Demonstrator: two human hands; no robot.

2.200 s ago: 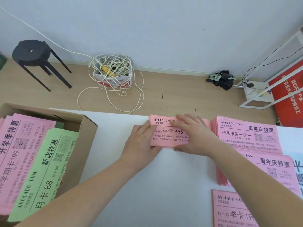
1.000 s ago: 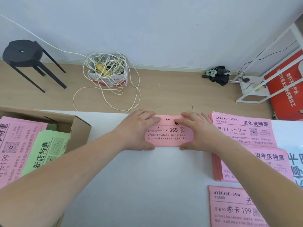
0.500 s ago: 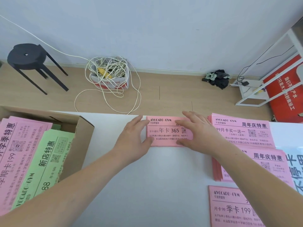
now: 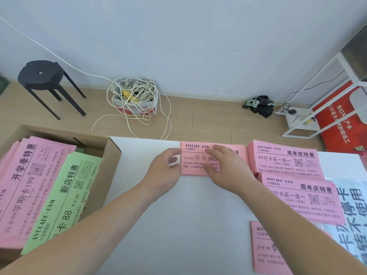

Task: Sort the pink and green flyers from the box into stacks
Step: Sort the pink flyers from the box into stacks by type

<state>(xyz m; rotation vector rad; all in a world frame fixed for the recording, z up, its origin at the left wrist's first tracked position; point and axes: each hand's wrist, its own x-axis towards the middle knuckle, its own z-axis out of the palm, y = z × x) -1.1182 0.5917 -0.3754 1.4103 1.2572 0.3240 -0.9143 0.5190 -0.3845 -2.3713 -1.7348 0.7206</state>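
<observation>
Pulled left hand off pink stack, now loose, empty, just beside it. Table left edge: box, flyers lying near-to-far, closest to left hand. Far edge: stack crosswise, right hand flat on top.

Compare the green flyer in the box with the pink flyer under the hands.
The green flyer lies in the box, text running sideways, untouched. The pink flyer lies on the table, text upright, right hand on it, left hand at its edge. Both read AVOCADO·GYM.
</observation>
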